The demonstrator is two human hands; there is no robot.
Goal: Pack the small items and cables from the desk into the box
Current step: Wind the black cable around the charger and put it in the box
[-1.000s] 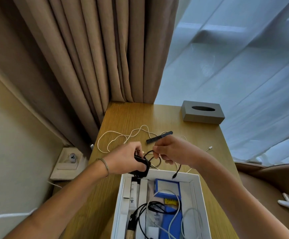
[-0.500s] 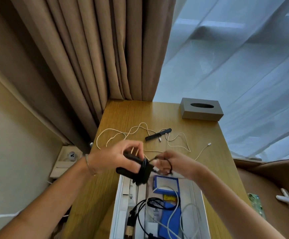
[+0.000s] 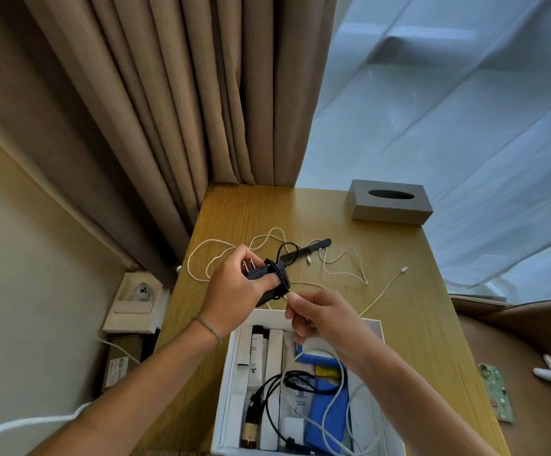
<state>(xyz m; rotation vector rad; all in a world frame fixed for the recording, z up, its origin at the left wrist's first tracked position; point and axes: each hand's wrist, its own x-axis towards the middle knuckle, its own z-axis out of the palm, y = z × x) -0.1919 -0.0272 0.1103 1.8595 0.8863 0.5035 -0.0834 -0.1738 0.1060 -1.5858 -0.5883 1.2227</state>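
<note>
Left hand (image 3: pixel 234 291) grips black charger (image 3: pixel 261 274), cord wound round it. Right hand (image 3: pixel 316 315) pinches what looks like the cord end, above box (image 3: pixel 226 390).

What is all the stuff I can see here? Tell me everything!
Desk: one, wooden, centre.
Box: one, white, near desk edge, holding cables and packets.
Charger: one, black, cable wrapped round it, in left hand.
White cable: loose, on desk.
Comb: one, black, on desk.
Tissue box: one, grey, far right corner.
Curtain: brown, behind desk.
Left hand: grips charger.
Right hand: pinches cable end.
</note>
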